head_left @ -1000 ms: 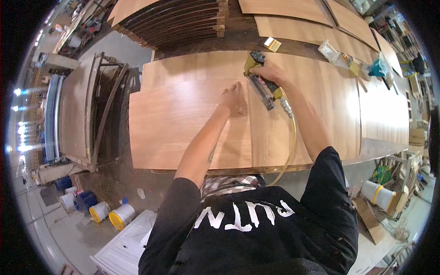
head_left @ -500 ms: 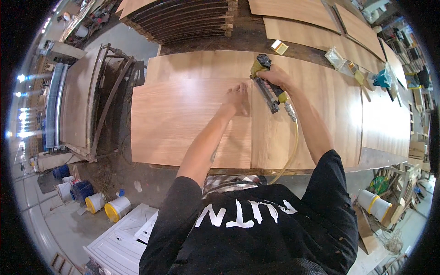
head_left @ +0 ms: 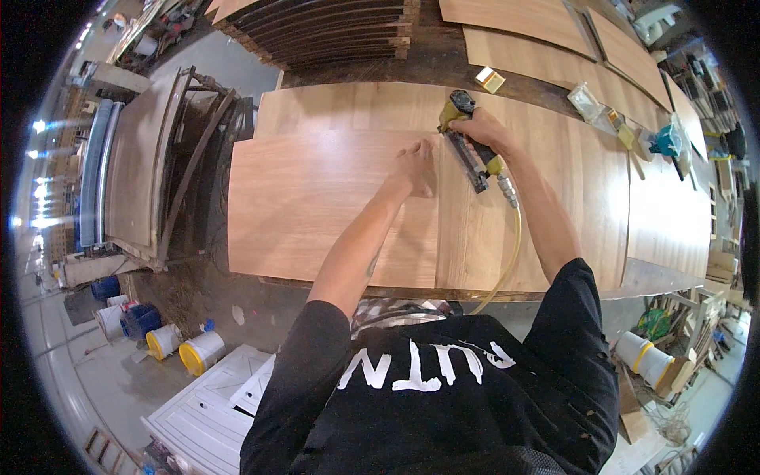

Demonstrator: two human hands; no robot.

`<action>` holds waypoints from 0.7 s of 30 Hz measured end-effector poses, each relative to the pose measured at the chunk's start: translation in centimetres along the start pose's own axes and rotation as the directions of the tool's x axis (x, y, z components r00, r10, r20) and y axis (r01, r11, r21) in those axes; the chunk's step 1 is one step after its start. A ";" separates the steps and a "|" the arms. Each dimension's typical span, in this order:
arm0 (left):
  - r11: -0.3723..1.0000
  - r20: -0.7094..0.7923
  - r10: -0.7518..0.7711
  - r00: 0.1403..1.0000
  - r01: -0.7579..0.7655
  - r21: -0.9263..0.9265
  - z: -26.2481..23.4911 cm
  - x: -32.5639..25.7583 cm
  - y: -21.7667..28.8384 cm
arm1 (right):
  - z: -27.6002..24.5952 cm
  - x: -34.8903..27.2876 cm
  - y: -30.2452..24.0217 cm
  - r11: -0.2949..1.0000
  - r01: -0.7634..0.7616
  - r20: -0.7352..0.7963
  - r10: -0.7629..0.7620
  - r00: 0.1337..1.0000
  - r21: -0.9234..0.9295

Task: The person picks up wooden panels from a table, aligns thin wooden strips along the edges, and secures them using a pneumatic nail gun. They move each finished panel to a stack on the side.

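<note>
My right hand (head_left: 481,131) is closed round the grip of a yellow-and-black pneumatic nail gun (head_left: 469,158). The gun's head stands by the far right corner of the upper wooden board (head_left: 317,210), and its long magazine slants back toward me. A yellowish air hose (head_left: 514,245) runs from the gun's metal coupling down to the table's near edge. Pressed on the upper board close to its right edge is my left hand (head_left: 416,168), fingers spread and slightly bent, holding nothing. Beneath that board lies a larger wooden panel (head_left: 546,214), showing along the far side and to the right.
A stack of panels (head_left: 340,32) rises beyond the table. Further wooden sheets (head_left: 546,67) lie at the far right. A small box (head_left: 490,79), a clear plastic packet (head_left: 584,103) and a teal object (head_left: 666,141) sit past the panel. Buckets (head_left: 202,353) stand on the floor at left.
The whole view has shifted slightly. Both hands, the nail gun and the boards keep the same places relative to each other.
</note>
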State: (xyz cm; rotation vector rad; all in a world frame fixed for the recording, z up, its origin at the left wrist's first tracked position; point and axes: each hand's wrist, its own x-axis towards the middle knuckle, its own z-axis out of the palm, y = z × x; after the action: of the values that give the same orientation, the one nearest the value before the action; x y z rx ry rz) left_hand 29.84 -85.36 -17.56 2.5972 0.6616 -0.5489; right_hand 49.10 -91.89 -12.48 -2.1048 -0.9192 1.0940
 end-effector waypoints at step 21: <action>0.997 0.020 0.037 0.999 -0.038 0.068 0.4 0.7 -0.1 | 0.2 0.1 0.0 0.986 0.059 -0.104 -0.076 0.992 -0.155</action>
State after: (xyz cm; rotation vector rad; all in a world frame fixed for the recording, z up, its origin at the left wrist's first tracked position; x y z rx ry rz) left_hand 30.25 -85.20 -18.25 2.6588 0.5962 -0.5932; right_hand 48.99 -91.76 -12.64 -2.2145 -1.0419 0.8897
